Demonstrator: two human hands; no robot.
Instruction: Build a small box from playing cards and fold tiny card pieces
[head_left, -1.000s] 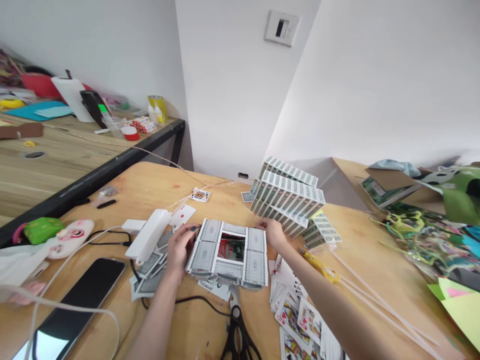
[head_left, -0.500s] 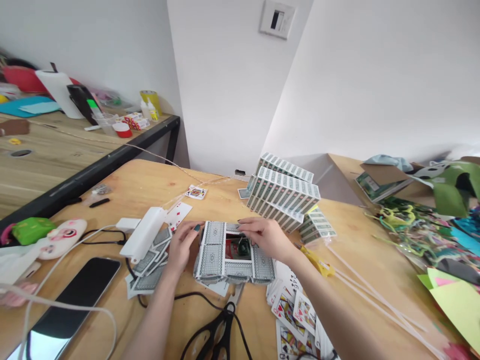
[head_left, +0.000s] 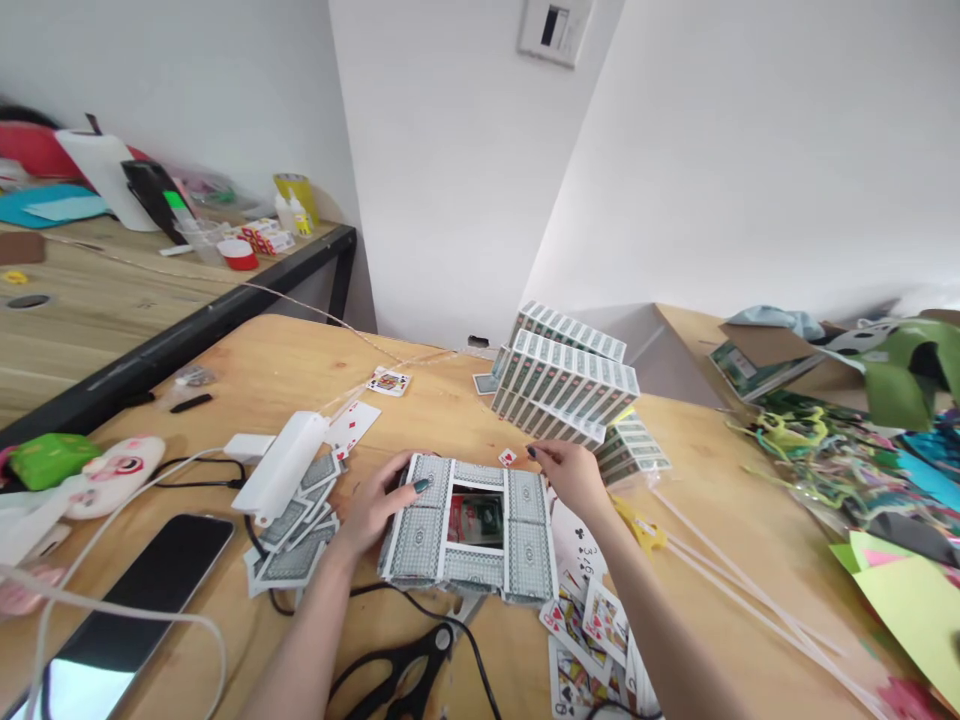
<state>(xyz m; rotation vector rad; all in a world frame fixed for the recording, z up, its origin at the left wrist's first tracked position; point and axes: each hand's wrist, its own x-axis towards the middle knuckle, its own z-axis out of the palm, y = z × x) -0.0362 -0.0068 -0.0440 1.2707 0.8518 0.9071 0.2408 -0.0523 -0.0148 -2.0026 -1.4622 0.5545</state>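
A box made of grey-backed playing cards (head_left: 424, 530) lies before me, with a square opening in its top. Red and dark green contents (head_left: 476, 520) show inside. My left hand (head_left: 379, 500) grips the box's upper left side, thumb on top and other fingers hidden behind. Beyond the upper right corner of the box, my right hand (head_left: 566, 470) is closed with its fingertips together. A small card piece with red hearts (head_left: 508, 457) is just left of those fingertips. Whether they hold anything is unclear.
Stacked card packs (head_left: 566, 375) stand behind. Black-handled scissors (head_left: 397, 670) lie partly under the box. Loose cards (head_left: 589, 635) spread at right, more grey-backed cards (head_left: 300, 550) at left. A phone (head_left: 142, 610), cables and a white power strip (head_left: 281, 470) lie left; a yellow tool (head_left: 641, 528) lies right.
My right hand has left the box's top edge and moved right. The small heart piece now shows by its fingertips. The box has come slightly nearer, and my left thumb now lies on its top.
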